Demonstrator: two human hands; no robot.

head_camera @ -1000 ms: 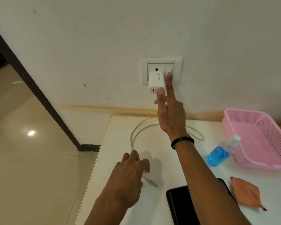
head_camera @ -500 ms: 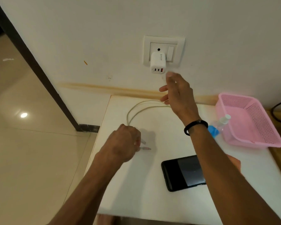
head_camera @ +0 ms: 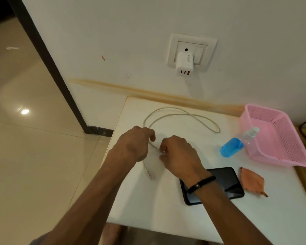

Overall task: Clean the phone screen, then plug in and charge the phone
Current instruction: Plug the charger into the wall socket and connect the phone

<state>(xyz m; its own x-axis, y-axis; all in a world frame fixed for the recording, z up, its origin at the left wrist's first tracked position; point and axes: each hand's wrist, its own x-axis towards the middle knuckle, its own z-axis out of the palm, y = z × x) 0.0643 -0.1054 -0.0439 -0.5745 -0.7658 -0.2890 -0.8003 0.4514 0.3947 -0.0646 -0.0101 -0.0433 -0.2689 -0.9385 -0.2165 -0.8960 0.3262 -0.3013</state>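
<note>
So from the head cam: both hands are over the left part of the white table, close together. The left hand has its fingers curled down around the pale cable, gripping it where it comes off the loop. The right hand is curled too, fingertips pinching the same cable just beside the left one. One plug end lies loose on the table below the left hand, near the left edge. The rest of the cable loops toward the back edge.

The phone lies flat, screen up, near the front edge, partly under the right wrist. Orange cloth is just right of it. Blue spray bottle is tipped against the pink basket at the right back corner. The white charger is plugged into the wall socket, with nothing in its ports.
</note>
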